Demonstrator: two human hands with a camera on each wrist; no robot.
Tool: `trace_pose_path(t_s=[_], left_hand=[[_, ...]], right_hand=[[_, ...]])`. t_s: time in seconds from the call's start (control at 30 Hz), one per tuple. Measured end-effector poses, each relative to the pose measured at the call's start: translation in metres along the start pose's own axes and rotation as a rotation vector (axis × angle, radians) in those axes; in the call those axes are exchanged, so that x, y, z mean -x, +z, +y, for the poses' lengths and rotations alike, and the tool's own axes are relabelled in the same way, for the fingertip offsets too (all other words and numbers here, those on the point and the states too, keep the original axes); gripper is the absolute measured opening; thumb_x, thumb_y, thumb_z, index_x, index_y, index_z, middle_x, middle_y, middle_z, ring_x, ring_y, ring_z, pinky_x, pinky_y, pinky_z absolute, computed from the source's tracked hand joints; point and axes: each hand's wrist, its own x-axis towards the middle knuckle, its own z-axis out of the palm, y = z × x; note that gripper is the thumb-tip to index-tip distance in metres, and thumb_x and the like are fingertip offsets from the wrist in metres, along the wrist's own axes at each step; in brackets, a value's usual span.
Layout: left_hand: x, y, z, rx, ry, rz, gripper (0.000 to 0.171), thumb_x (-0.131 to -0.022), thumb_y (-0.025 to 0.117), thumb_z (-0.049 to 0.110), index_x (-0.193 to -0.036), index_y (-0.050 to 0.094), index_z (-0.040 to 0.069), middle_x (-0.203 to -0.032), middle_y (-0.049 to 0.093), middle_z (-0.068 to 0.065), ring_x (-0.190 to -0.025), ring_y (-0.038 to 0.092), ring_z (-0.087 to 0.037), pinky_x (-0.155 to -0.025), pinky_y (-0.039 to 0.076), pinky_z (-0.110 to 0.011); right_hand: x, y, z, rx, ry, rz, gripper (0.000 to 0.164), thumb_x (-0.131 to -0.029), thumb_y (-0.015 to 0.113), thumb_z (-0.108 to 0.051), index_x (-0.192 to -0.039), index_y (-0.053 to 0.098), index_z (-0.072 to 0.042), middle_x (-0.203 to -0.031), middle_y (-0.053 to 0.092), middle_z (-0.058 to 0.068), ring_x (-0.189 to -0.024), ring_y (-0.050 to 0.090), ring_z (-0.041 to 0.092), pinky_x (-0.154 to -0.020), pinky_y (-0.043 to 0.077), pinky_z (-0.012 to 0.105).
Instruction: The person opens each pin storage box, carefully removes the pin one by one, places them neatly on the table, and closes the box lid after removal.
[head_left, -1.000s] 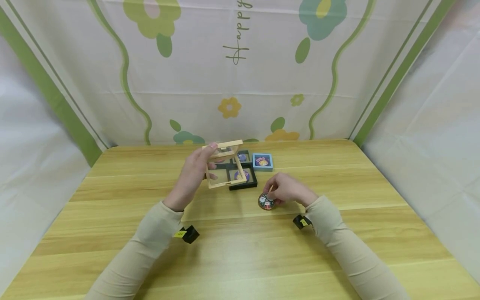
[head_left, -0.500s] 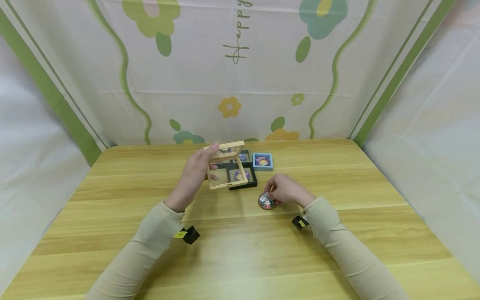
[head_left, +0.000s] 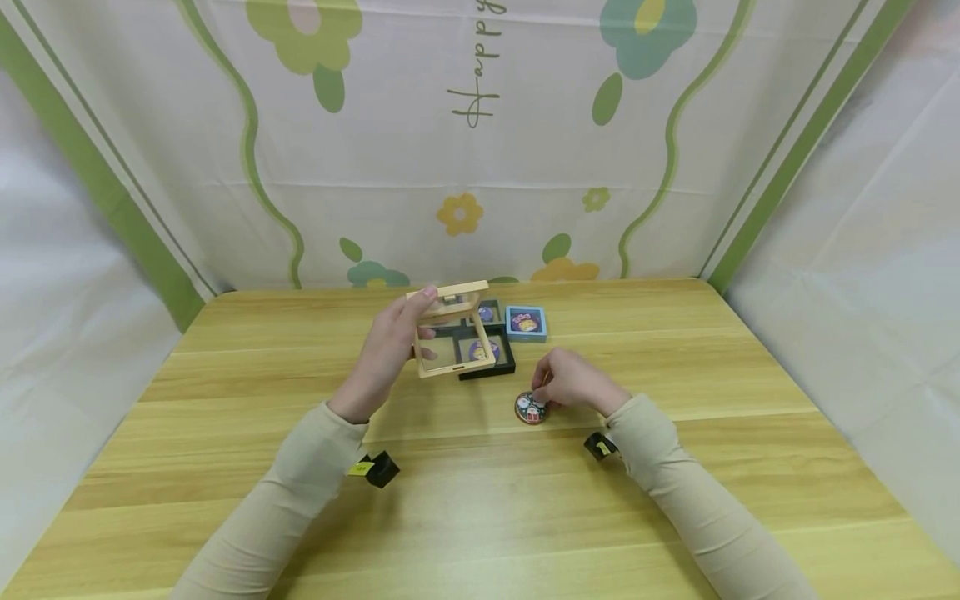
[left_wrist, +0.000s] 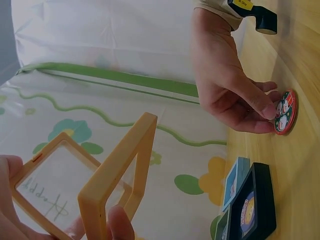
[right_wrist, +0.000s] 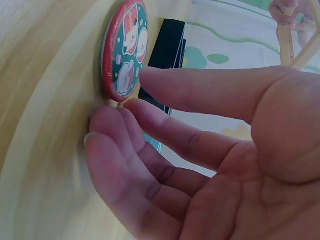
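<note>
My left hand (head_left: 390, 346) holds a yellow hinged display frame (head_left: 455, 369) with clear panes, raised above the table with its two halves spread apart. In the left wrist view, fingers and thumb grip the frame (left_wrist: 117, 170) at its lower edges. At the right, my right hand (head_left: 573, 381) pinches the near edge of a round badge (head_left: 531, 410) with a red rim and a green Christmas print. The right wrist view has the thumb at the face of the badge (right_wrist: 131, 55) and curled fingers by its lower edge, close to the tabletop.
Behind the yellow frame lie black display frames (head_left: 507, 367) with round badges inside, partly hidden by it. A blue frame (head_left: 527, 323) with a badge sits just right of them. A printed cloth (head_left: 525, 150) hangs behind the wooden table (head_left: 480, 517).
The badge has dropped slightly nearer to me and lies flatter, while the right fingers have shifted a little. My left hand and the yellow frame moved slightly right, then stayed put.
</note>
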Motion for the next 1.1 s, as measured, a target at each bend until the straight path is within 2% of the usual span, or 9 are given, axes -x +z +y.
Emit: trace_pose_path(t_s=[0.23,0.6,0.8,0.97,1.1], left_hand=[[-0.001,-0.001,0.000,0.007,0.001,0.000,0.064,-0.096,0.049,0.060,-0.130,0.056,0.006,-0.132,0.052,-0.005,-0.101,0.052,-0.030,-0.075,0.055,-0.042],[0.000,-0.002,0.000,0.014,0.000,-0.004,0.065,-0.096,0.048,0.062,-0.129,0.056,0.006,-0.135,0.050,-0.009,-0.102,0.051,-0.030,-0.075,0.055,-0.041],[0.001,-0.003,0.000,0.019,-0.007,-0.001,0.064,-0.095,0.049,0.064,-0.126,0.057,0.008,-0.132,0.051,-0.009,-0.101,0.052,-0.030,-0.074,0.055,-0.041],[0.000,-0.004,-0.001,0.028,0.002,-0.002,0.065,-0.096,0.048,0.061,-0.125,0.057,0.004,-0.125,0.054,-0.011,-0.097,0.050,-0.030,-0.073,0.055,-0.041],[-0.002,-0.004,-0.001,0.037,-0.003,-0.005,0.066,-0.097,0.048,0.060,-0.127,0.055,0.002,-0.126,0.053,-0.013,-0.099,0.049,-0.033,-0.074,0.055,-0.041]], right_hand=[[0.005,-0.005,-0.005,0.056,-0.023,0.054,0.005,-0.089,0.070,-0.011,-0.087,0.070,-0.007,-0.080,0.064,0.004,-0.072,0.059,0.020,-0.063,0.051,0.032],[0.014,-0.012,-0.018,0.065,-0.058,0.121,0.009,-0.091,0.069,-0.013,-0.087,0.069,-0.005,-0.080,0.064,0.005,-0.070,0.059,0.020,-0.061,0.052,0.032],[0.015,-0.013,-0.020,0.095,-0.083,0.128,0.011,-0.092,0.069,-0.015,-0.086,0.070,-0.006,-0.078,0.064,0.002,-0.068,0.058,0.018,-0.061,0.050,0.031],[0.017,-0.013,-0.021,0.106,-0.097,0.126,0.013,-0.093,0.068,-0.016,-0.086,0.070,-0.006,-0.077,0.064,0.003,-0.066,0.057,0.017,-0.060,0.049,0.032],[0.019,-0.014,-0.022,0.106,-0.096,0.125,0.014,-0.093,0.067,-0.016,-0.087,0.071,-0.004,-0.079,0.066,0.006,-0.065,0.056,0.017,-0.060,0.049,0.032]])
